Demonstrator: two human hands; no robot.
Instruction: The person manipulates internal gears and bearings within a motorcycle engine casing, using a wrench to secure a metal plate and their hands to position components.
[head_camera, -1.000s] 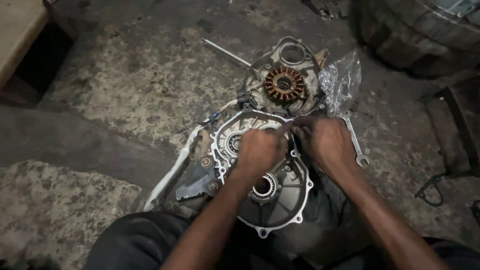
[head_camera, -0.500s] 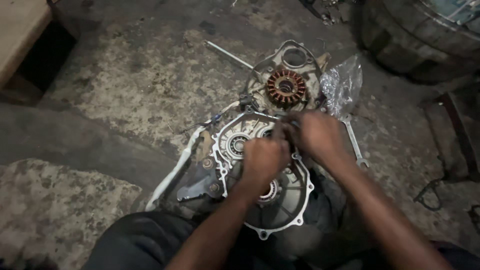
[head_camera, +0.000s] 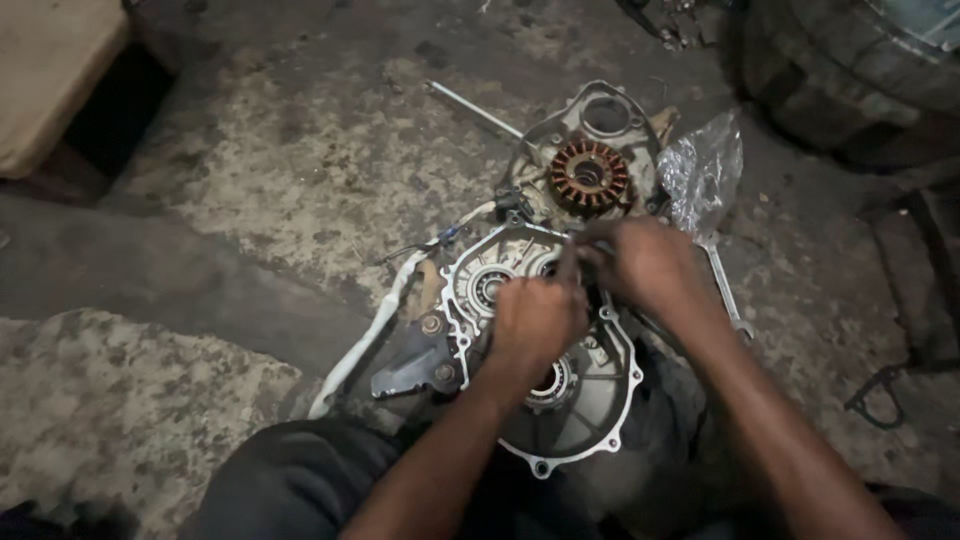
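A round metal engine casing (head_camera: 590, 400) lies open on the concrete floor in front of me, its white gasket rim showing. My left hand (head_camera: 535, 322) rests on its middle with fingers curled over something small that I cannot make out. My right hand (head_camera: 645, 265) is at the casing's upper edge, fingers pinched together beside the left hand's fingertips. What they pinch is hidden. Just behind the hands lies a cover with a copper-wound stator coil (head_camera: 588, 177).
A white sleeved cable (head_camera: 365, 340) runs left from the casing. A thin metal rod (head_camera: 472, 107) lies behind, a wrench (head_camera: 725, 290) to the right beside a clear plastic bag (head_camera: 703, 170). A dark tyre (head_camera: 850, 60) sits at the top right; a block (head_camera: 50, 80) is top left.
Both hands have shifted slightly up and closer together over the casing's upper edge. The casing and stator cover have not moved on the floor.
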